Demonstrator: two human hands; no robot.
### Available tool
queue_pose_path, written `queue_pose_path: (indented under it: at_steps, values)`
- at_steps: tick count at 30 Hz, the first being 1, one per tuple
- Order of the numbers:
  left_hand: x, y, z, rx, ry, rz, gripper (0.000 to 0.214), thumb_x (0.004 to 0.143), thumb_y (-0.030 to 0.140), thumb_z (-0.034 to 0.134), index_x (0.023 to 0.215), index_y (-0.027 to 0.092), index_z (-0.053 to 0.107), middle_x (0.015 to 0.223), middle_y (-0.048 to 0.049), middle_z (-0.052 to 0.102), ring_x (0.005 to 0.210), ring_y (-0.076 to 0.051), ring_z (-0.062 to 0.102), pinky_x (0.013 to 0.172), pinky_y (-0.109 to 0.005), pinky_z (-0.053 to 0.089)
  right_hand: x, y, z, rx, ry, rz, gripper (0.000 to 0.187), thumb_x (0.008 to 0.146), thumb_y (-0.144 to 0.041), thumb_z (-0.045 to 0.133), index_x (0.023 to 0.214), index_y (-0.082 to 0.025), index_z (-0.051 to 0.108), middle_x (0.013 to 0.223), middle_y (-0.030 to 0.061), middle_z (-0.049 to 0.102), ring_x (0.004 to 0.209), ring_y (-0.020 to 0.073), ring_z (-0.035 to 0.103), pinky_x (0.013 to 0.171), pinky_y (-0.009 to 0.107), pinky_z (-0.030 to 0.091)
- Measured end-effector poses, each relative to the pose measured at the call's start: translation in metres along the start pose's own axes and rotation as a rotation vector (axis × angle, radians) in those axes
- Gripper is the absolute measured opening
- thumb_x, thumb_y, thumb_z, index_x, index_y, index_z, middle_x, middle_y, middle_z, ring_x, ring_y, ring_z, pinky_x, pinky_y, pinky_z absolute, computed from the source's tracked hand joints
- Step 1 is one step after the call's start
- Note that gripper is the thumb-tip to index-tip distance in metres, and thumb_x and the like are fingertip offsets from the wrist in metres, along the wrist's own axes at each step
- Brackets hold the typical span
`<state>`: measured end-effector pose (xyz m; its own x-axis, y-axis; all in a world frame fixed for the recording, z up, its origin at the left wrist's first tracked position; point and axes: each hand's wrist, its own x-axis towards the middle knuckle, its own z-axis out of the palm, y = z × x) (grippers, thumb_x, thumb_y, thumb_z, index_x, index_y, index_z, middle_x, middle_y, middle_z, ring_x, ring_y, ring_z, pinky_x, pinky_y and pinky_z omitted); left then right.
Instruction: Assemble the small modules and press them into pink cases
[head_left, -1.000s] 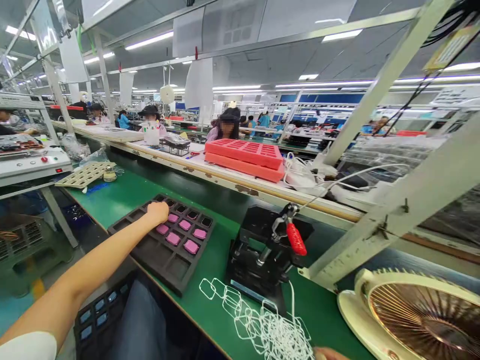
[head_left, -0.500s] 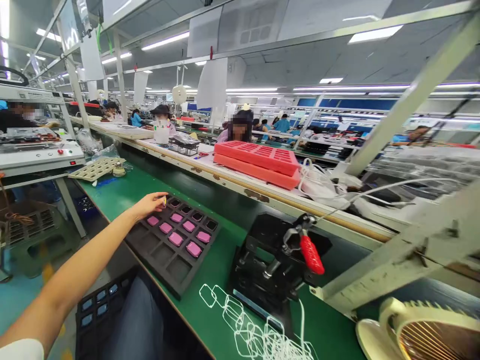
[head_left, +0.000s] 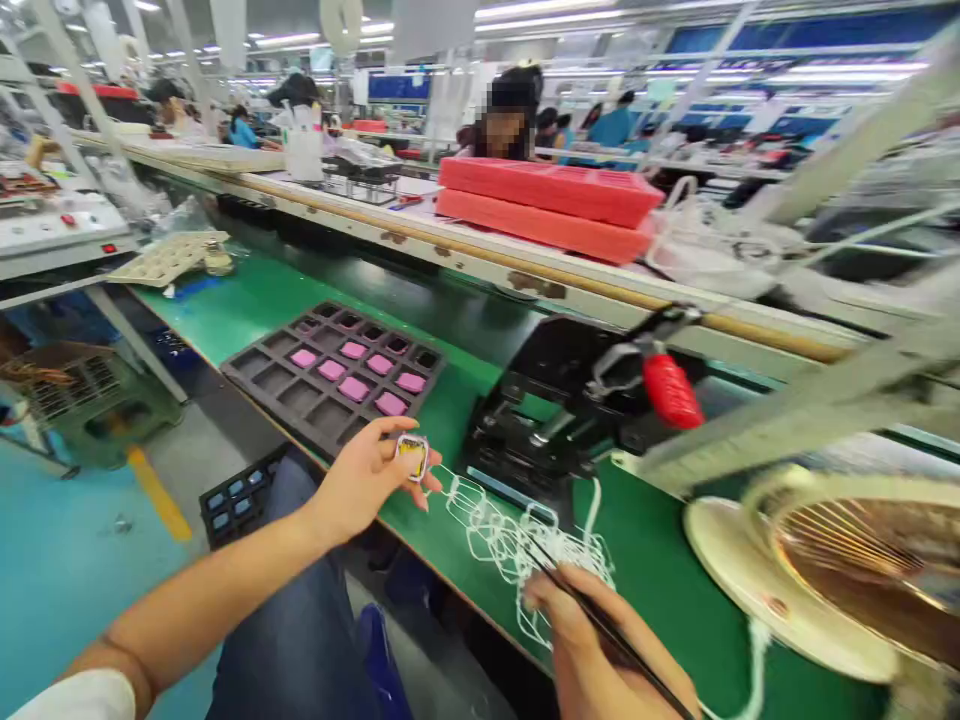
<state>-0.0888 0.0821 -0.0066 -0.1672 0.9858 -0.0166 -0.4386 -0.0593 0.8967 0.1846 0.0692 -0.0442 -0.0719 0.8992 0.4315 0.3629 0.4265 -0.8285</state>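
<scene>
The single view comes from a camera worn on the person's head. It looks forward and down, near above the green desk [head_left: 652, 565], and slantwise, so the desk runs from far left to near right. The person's lap [head_left: 296, 640] shows at the near left. Beyond the shelf [head_left: 450, 250], the view reaches far, to several other people [head_left: 615, 122].

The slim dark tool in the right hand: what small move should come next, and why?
Probably lower the slim dark tool slightly and pick out one of the white loops: the right hand points its tip at the tangled pile, while the left hand holds a small yellow-faced piece nearby. Whether the tip touches a loop, I can't tell.
</scene>
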Motion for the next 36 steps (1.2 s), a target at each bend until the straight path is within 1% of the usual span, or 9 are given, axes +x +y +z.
queue_pose_path:
  at_steps: [2,3,6,8,11,17,28,32,36]
  values:
    - [-0.023,-0.003,0.024,0.011,-0.019,-0.017,0.049,0.095,0.040,0.082,0.129,0.016,0.057,0.104,-0.0123,0.080,0.083,-0.023,0.078,0.068,-0.034,0.064,0.012,-0.020,0.013,0.125,0.046,-0.118,0.014,0.096,-0.039,0.083,0.107,-0.032,0.084,0.099,0.0056,0.081,0.085,0.0286,0.079,0.068,0.041,0.068]
    - [-0.032,-0.003,0.033,0.023,-0.037,-0.029,0.045,0.096,0.040,0.081,0.128,0.016,0.059,0.105,-0.0120,0.080,0.084,-0.022,0.078,0.072,-0.034,0.065,0.018,-0.029,0.019,0.176,0.031,-0.202,0.010,0.097,-0.027,0.082,0.106,-0.030,0.085,0.105,0.0061,0.080,0.090,0.0263,0.078,0.073,0.038,0.068]
    - [-0.049,0.000,0.050,0.065,-0.088,-0.056,0.039,0.096,0.042,0.080,0.123,0.017,0.065,0.111,-0.0108,0.080,0.093,-0.020,0.077,0.085,-0.032,0.064,0.026,-0.049,0.030,0.200,-0.066,-0.420,0.031,0.097,-0.005,0.075,0.119,-0.027,0.080,0.125,0.0078,0.077,0.116,0.0263,0.074,0.099,0.044,0.064]
    - [-0.054,0.002,0.054,0.104,-0.108,-0.067,0.039,0.096,0.042,0.080,0.124,0.018,0.066,0.117,-0.0108,0.080,0.105,-0.020,0.076,0.095,-0.030,0.061,0.023,-0.053,0.031,0.172,-0.097,-0.493,0.036,0.095,0.002,0.073,0.122,-0.022,0.077,0.127,0.0090,0.077,0.126,0.0288,0.071,0.111,0.050,0.059]
    - [-0.058,0.003,0.057,0.169,-0.124,-0.103,0.037,0.098,0.037,0.077,0.128,0.019,0.066,0.124,-0.0118,0.079,0.115,-0.021,0.075,0.102,-0.030,0.058,0.014,-0.050,0.029,0.167,-0.081,-0.521,0.034,0.095,0.004,0.072,0.121,-0.018,0.076,0.125,0.0095,0.077,0.127,0.0292,0.071,0.113,0.050,0.059]
    - [-0.061,-0.002,0.062,0.234,-0.146,-0.142,0.028,0.100,0.022,0.068,0.127,0.018,0.067,0.125,-0.0121,0.079,0.116,-0.023,0.076,0.098,-0.031,0.060,0.008,-0.042,0.029,0.171,-0.043,-0.487,0.032,0.095,0.003,0.074,0.118,-0.018,0.077,0.123,0.0084,0.078,0.124,0.0279,0.073,0.110,0.047,0.062]
    - [-0.063,-0.005,0.056,0.364,-0.154,-0.109,0.033,0.104,0.022,0.063,0.137,0.022,0.063,0.130,-0.0087,0.078,0.119,-0.021,0.074,0.099,-0.029,0.058,0.004,-0.033,0.029,0.139,-0.111,-0.580,0.041,0.095,0.009,0.069,0.127,-0.016,0.075,0.131,0.0124,0.075,0.133,0.0336,0.067,0.110,0.056,0.062]
    - [-0.060,-0.002,0.058,0.302,-0.145,-0.154,0.029,0.101,0.020,0.066,0.130,0.020,0.066,0.123,-0.0092,0.080,0.115,-0.020,0.075,0.099,-0.029,0.058,0.001,-0.028,0.031,0.113,-0.095,-0.599,0.041,0.095,0.008,0.070,0.128,-0.014,0.076,0.132,0.0138,0.075,0.134,0.0356,0.067,0.109,0.059,0.063]
    - [-0.056,-0.003,0.057,0.167,-0.142,-0.258,0.030,0.097,0.027,0.077,0.124,0.017,0.068,0.113,-0.0102,0.081,0.105,-0.019,0.076,0.094,-0.029,0.059,-0.003,-0.019,0.032,0.113,-0.090,-0.632,0.042,0.096,0.008,0.067,0.131,-0.013,0.075,0.137,0.0163,0.072,0.135,0.0378,0.066,0.106,0.062,0.064]
